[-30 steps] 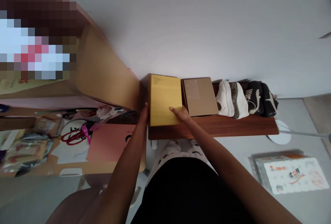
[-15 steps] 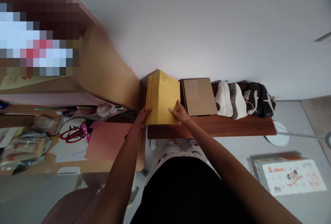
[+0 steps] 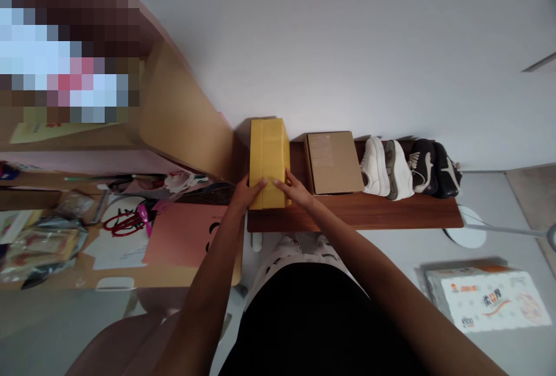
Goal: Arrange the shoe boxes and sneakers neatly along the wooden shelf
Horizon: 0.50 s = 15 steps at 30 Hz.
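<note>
The left hand (image 3: 249, 194) grips the yellow box (image 3: 273, 156) at its seven o'clock corner; the right hand (image 3: 299, 192) clasps it at four o'clock, opposing holds that probably steady it, seemingly on edge, atop the wooden bench (image 3: 369, 214). At three o'clock, apart from it, lies a brown box (image 3: 335, 161).

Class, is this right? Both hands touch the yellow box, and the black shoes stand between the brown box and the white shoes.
No, that order is wrong: the head view shows the white shoes between the brown box and the black shoes. The left hand and right hand do touch the yellow box.
</note>
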Each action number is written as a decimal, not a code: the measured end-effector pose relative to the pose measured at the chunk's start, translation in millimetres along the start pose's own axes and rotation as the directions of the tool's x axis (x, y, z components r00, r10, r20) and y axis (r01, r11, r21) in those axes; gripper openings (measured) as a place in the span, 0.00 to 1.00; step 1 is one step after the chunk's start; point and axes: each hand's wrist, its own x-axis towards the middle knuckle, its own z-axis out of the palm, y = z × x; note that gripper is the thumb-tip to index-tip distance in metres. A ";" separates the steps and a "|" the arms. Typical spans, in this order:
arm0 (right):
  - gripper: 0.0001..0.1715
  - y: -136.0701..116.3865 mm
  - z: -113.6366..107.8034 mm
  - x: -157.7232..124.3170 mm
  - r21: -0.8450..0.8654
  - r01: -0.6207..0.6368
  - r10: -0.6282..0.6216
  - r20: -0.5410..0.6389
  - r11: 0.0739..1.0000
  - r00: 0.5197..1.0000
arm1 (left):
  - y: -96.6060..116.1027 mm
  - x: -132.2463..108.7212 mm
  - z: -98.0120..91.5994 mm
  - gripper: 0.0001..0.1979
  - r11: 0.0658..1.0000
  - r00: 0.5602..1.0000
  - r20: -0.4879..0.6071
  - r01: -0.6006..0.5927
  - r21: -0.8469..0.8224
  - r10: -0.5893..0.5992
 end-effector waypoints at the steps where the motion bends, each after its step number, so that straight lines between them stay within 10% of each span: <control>1: 0.54 0.0 0.1 -0.8 0.010 -0.011 0.011 -0.007 1.000 1.000 | 0.0 -0.7 1.2 0.29 1.000 1.000 0.003 -0.006 0.010 0.006; 15: 0.47 2.9 -3.2 -5.0 0.118 0.004 -0.002 -0.010 0.993 1.000 | -12.1 1.2 16.2 0.31 0.998 1.000 0.003 -0.027 0.049 0.027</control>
